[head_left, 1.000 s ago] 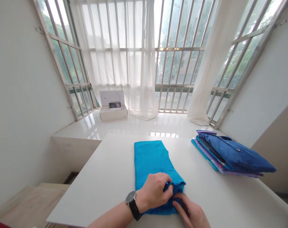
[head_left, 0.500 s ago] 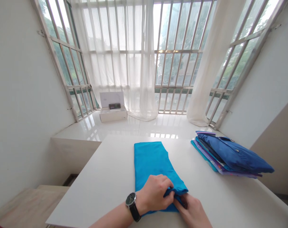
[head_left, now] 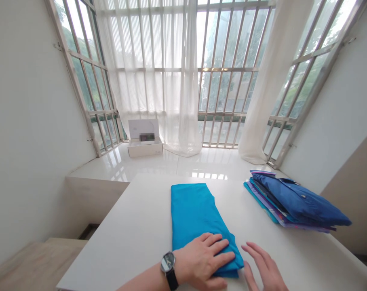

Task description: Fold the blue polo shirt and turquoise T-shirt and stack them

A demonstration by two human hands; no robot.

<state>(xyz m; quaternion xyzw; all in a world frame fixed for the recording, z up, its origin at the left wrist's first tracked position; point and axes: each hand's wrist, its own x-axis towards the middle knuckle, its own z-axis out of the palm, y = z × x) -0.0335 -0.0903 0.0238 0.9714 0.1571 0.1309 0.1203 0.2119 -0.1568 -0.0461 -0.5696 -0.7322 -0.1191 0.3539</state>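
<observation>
A bright blue garment [head_left: 195, 214] lies folded into a long strip on the white table [head_left: 135, 238], running away from me. My left hand [head_left: 203, 258], with a black wristwatch on the wrist, rests flat on the garment's near end, fingers stretched out. My right hand [head_left: 264, 270] hovers open just right of that end, fingers spread, holding nothing.
A stack of folded clothes [head_left: 292, 202], a dark blue shirt on top, sits at the table's right side. Beyond the table is a glossy white window ledge with a white box [head_left: 144, 141], sheer curtains and barred windows. A wooden surface [head_left: 32, 262] lies lower left.
Both hands let go of the garment's near edge that they were pinching. The left hand now lies flat on it and the right has moved off to the right, open.
</observation>
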